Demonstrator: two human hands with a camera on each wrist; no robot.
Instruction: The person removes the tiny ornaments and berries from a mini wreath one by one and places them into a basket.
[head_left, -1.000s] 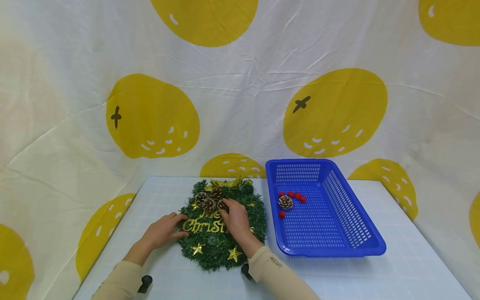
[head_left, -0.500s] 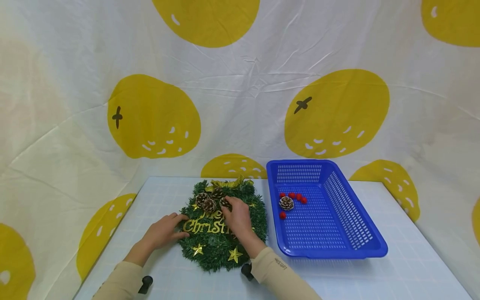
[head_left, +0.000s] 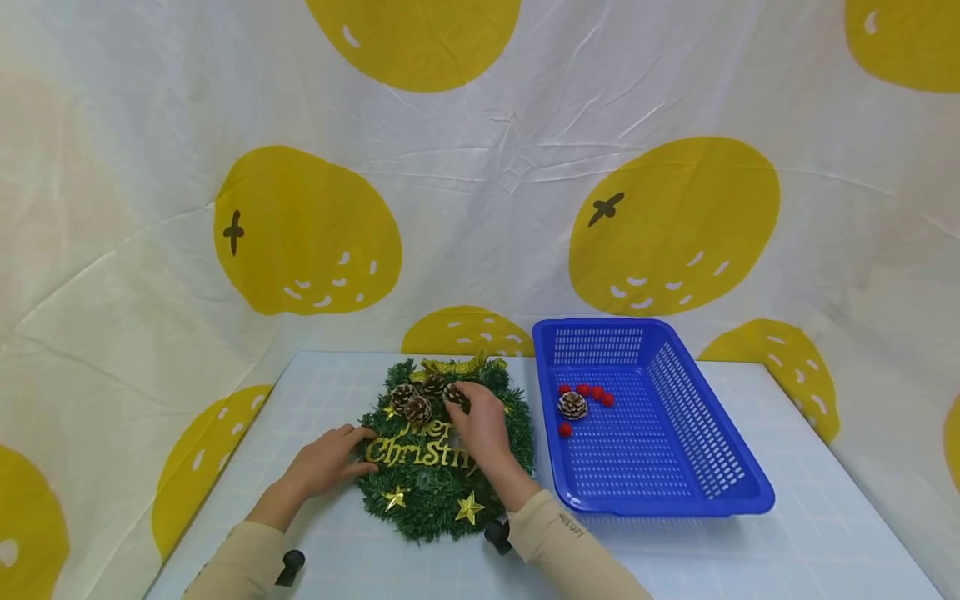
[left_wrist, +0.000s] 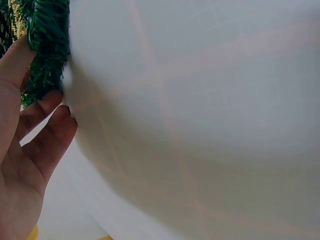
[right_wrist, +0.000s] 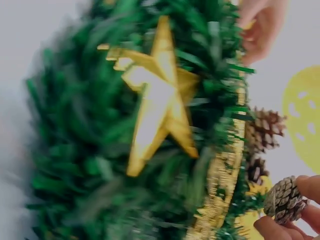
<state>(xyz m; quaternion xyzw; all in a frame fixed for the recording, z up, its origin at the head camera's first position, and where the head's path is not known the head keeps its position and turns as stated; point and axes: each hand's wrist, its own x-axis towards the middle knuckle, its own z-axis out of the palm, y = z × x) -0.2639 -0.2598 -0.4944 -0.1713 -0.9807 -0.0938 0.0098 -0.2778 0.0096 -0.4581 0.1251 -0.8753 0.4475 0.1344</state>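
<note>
In the head view a round green Christmas wreath (head_left: 431, 492) lies flat, with gold lettering (head_left: 405, 452) across it and gold stars (head_left: 468, 508) near its front edge. My left hand (head_left: 326, 461) holds its left edge; the left wrist view shows thumb and fingers spread around the green tinsel (left_wrist: 47, 37). Over the wreath's upper part, my right hand (head_left: 482, 425) pinches a white-tipped pine cone (right_wrist: 285, 200) between thumb and fingers. Just left of it several other pine cones (head_left: 417, 409) sit clustered on the wreath. A gold ribbon (head_left: 453, 367) tops the wreath.
To the right stands a blue perforated basket (head_left: 660, 507). Along its left side are a pine cone (head_left: 572, 406) and several red berries (head_left: 597, 392). A white cloth with yellow fruit prints hangs behind the table (head_left: 330, 550).
My right hand has shifted slightly right and up with the pine cone, away from the clustered cones. My left hand stays at the wreath's edge.
</note>
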